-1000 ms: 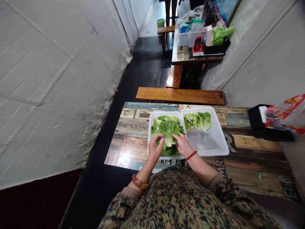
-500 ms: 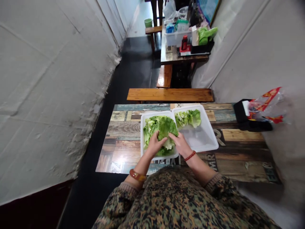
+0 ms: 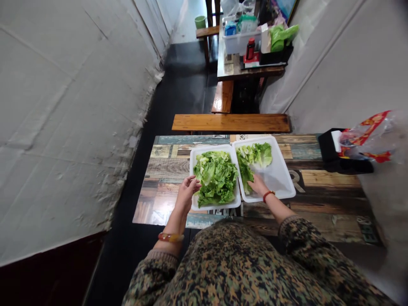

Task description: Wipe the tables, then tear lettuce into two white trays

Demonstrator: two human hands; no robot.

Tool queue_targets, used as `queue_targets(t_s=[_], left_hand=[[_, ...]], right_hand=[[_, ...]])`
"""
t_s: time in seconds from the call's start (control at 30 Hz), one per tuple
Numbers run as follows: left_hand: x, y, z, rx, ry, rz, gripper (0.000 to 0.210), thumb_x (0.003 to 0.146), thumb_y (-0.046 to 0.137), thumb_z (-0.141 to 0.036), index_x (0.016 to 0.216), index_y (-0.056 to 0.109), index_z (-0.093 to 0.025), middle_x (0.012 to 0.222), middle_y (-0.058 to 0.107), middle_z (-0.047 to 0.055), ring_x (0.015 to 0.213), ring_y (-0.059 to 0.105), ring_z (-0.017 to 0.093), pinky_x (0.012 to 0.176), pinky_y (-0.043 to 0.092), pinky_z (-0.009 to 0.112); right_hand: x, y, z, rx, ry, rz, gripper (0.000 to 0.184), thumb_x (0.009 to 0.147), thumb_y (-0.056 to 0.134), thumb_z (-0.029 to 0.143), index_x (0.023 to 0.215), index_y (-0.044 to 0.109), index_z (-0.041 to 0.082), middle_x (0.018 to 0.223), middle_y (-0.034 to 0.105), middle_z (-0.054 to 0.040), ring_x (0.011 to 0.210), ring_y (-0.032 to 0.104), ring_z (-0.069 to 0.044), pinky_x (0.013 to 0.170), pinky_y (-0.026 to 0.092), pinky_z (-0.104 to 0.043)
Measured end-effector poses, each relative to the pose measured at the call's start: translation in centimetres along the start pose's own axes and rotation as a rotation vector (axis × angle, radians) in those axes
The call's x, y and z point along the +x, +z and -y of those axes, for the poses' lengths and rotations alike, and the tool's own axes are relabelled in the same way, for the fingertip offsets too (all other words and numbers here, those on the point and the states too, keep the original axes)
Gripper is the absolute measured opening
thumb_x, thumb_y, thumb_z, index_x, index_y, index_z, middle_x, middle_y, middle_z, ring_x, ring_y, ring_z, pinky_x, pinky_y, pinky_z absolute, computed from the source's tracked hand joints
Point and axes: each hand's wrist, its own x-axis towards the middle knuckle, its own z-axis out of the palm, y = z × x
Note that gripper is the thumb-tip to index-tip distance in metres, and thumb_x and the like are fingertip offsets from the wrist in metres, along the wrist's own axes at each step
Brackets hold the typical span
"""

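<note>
Two white trays stand side by side on the wood-patterned table. Heaped lettuce leaves (image 3: 216, 176) fill the left tray (image 3: 192, 160). In the right tray (image 3: 283, 180), several lettuce leaves (image 3: 259, 154) lie along the far side. My right hand (image 3: 259, 185) reaches into that tray, its fingers closed on a lettuce leaf (image 3: 245, 173) at the tray's left side. My left hand (image 3: 188, 190) hovers at the left edge of the left tray, fingers apart, with nothing in it.
A wooden bench (image 3: 231, 123) runs along the table's far side. On the table's right, a black box (image 3: 330, 148) stands with a red and clear plastic bag (image 3: 366, 136). Beyond, a second table (image 3: 232, 70) carries a white bin, a red bottle and other items. Walls flank both sides.
The lettuce leaf both hands held over the left tray is now in the right tray, under my right hand. My left hand has let go and moved left.
</note>
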Motion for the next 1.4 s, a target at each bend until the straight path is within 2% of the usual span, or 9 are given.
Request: queue_targets(t_s=[0.23,0.47,0.67,0.73,0.9,1.03,1.2,1.3,1.4], left_hand=[[0.3,-0.8,1.0,0.197,0.082,-0.005,0.045,0.068,0.073,-0.041,0.103,0.059,-0.016,0.084,0.064,0.002,0.069,0.063,0.013,0.069,0.049,0.028],[0.5,0.5,2.7,0.594,0.297,0.176,0.04,0.065,0.075,-0.031,0.1,0.066,-0.015,0.087,0.064,0.005,0.071,0.06,0.016,0.07,0.05,0.032],[0.2,-1.0,2.1,0.561,0.267,0.082,0.041,0.07,0.07,-0.034,0.105,0.064,-0.014,0.087,0.065,0.006,0.073,0.061,0.016,0.069,0.05,0.032],[-0.2,-1.3,2.0,0.528,0.255,0.055,0.041,0.07,0.069,-0.035,0.104,0.064,-0.014,0.085,0.065,0.005,0.073,0.062,0.017,0.069,0.049,0.031],[-1.5,-0.8,1.9,0.458,0.25,0.044,0.04,0.069,0.071,-0.037,0.101,0.064,-0.014,0.082,0.066,0.004,0.071,0.062,0.016,0.069,0.049,0.03],[-2.7,-0.4,2.0,0.432,0.249,0.043,0.039,0.069,0.071,-0.037,0.1,0.065,-0.015,0.081,0.066,0.003,0.071,0.062,0.016,0.07,0.048,0.03],[-3.6,-0.8,2.5,0.416,0.244,0.019,0.039,0.069,0.072,-0.037,0.1,0.065,-0.015,0.081,0.067,0.004,0.071,0.062,0.016,0.071,0.048,0.029],[-3.8,-1.3,2.7,0.394,0.229,0.014,0.041,0.069,0.071,-0.038,0.101,0.065,-0.014,0.081,0.067,0.004,0.072,0.063,0.016,0.072,0.048,0.03],[-4.0,-1.4,2.6,0.366,0.197,0.026,0.042,0.071,0.07,-0.039,0.104,0.064,-0.014,0.082,0.067,0.005,0.072,0.064,0.017,0.071,0.048,0.031]], right_hand=[[0.3,-0.6,-1.6,-0.691,-0.078,0.11,0.03,0.078,0.057,0.038,0.097,0.066,0.017,0.087,0.067,-0.0132,0.086,0.061,-0.028,0.079,0.045,-0.039],[0.5,-1.2,-1.4,-0.758,-0.095,0.23,0.022,0.082,0.054,0.032,0.093,0.066,0.017,0.082,0.069,-0.0077,0.074,0.062,-0.021,0.069,0.046,-0.03],[-1.8,-2.9,2.0,-0.78,-0.238,-0.033,0.031,0.086,0.054,0.034,0.109,0.063,0.016,0.105,0.067,-0.0143,0.092,0.062,-0.025,0.081,0.046,-0.035],[-4.0,-2.1,3.8,-0.703,-0.367,-0.052,0.029,0.09,0.048,0.033,0.109,0.063,0.018,0.104,0.067,-0.0111,0.091,0.062,-0.022,0.082,0.047,-0.034],[-9.7,2.7,6.5,-0.826,-0.612,0.22,0.022,0.087,0.059,0.034,0.103,0.066,0.021,0.113,0.065,-0.0101,0.105,0.057,-0.025,0.091,0.043,-0.039],[-11.4,6.0,5.7,-0.947,-0.663,0.134,0.031,0.078,0.07,0.034,0.101,0.067,0.014,0.134,0.053,-0.0191,0.131,0.038,-0.033,0.105,0.031,-0.05],[-10.5,7.3,3.5,-0.76,-0.592,0.04,0.016,0.078,0.068,0.029,0.085,0.067,0.014,0.131,0.057,-0.0202,0.13,0.041,-0.034,0.105,0.032,-0.052],[-9.8,6.6,3.0,-0.478,-0.447,-0.022,0.022,0.077,0.068,0.036,0.083,0.066,0.015,0.113,0.066,-0.0185,0.114,0.054,-0.033,0.097,0.041,-0.049],[-9.3,5.3,3.6,-0.12,-0.258,0.053,0.028,0.074,0.068,0.045,0.08,0.064,0.018,0.089,0.069,-0.0101,0.092,0.062,-0.028,0.085,0.049,-0.043]])
